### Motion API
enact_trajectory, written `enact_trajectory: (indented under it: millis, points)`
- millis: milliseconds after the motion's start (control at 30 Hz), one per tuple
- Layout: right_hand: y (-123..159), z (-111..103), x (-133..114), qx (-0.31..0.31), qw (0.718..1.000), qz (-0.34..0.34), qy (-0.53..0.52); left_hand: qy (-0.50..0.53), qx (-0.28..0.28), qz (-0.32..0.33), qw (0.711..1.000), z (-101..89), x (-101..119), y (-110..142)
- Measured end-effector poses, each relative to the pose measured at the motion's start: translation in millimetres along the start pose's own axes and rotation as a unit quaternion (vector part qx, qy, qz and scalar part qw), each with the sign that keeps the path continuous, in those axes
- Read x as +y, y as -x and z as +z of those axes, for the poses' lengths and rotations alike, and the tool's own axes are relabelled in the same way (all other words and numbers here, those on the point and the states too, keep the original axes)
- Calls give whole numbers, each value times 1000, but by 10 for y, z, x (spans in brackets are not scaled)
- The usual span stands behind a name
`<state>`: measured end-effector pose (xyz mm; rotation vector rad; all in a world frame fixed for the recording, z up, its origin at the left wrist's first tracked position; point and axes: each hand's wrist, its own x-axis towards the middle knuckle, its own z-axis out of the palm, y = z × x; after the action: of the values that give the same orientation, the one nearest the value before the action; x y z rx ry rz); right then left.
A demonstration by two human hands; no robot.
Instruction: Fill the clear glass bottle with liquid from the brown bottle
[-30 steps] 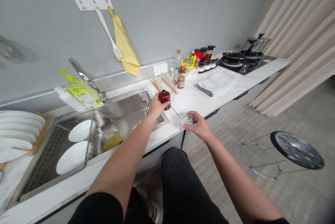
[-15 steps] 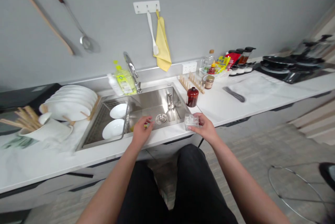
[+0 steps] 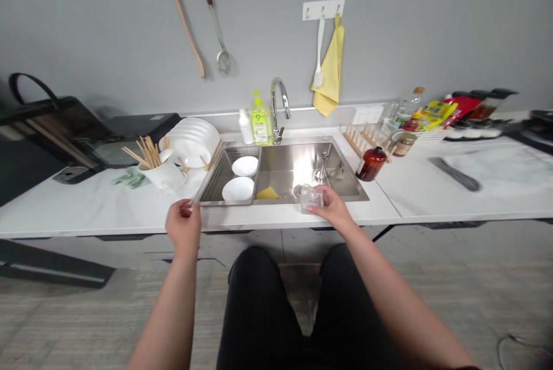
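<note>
Head view: the right hand [image 3: 336, 210] grips a clear cup [image 3: 311, 199] at the sink's [image 3: 305, 165] near right edge, above the drain. The left hand [image 3: 184, 226], fingers curled, is just beside the rack's [image 3: 222, 182] near corner; whether it holds anything, I cannot tell.

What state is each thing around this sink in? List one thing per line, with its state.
Right hand, gripping a clear container
Clear container, held just above the sink's front edge
Left hand, raised beside the wire rack's corner, fingers pinched together
Yellow sponge, lying in the sink basin
White bowls, resting in the wire rack
Amber bottle, upright on the counter
Yellow towel, hanging on the wall
</note>
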<state>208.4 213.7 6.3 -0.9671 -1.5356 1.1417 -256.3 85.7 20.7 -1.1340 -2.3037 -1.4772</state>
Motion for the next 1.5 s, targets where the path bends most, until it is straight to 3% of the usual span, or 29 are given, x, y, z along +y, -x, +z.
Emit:
enact_trajectory:
  millis: [100,200,367,533,633,700,767,833,933,1000,1100,1300,1500]
  points:
    - [-24,149,48,-5,1000,2,-7,-58,18,-26,998,-117,-303,-190]
    - [8,222,78,-12,1000,-1,-21,-95,-39,-61,993,-94,-433,-303]
    - [142,219,0,-9,1000,-4,16,-128,-58,-81,987,18,-451,-374]
    - [306,100,-129,5,999,-11,40,-116,-37,-100,987,-35,-375,-345]
    - [428,-6,-197,6,998,-19,62,-30,9,-83,996,-76,-109,-144]
    - [525,-71,-254,5,997,-27,72,78,1,-68,995,-78,222,114]
    - [634,-120,-324,3,997,-32,74,201,-60,-50,977,-74,644,446]
    - [754,-155,-404,4,996,-38,75,292,-157,-26,943,-84,1085,795]
    - [949,-197,-516,7,995,-50,83,343,-295,24,892,-139,1623,1216]
    - [1082,-230,-575,8,994,-61,89,346,-342,61,872,-188,1853,1380]
    - [1273,-295,-638,16,992,-77,101,340,-370,103,859,-246,2048,1480]
    - [1560,-393,-716,30,987,-77,137,278,-399,210,848,-365,2230,1490]
    - [1694,-318,-741,35,981,-86,171,190,-421,323,826,-556,2519,1404]
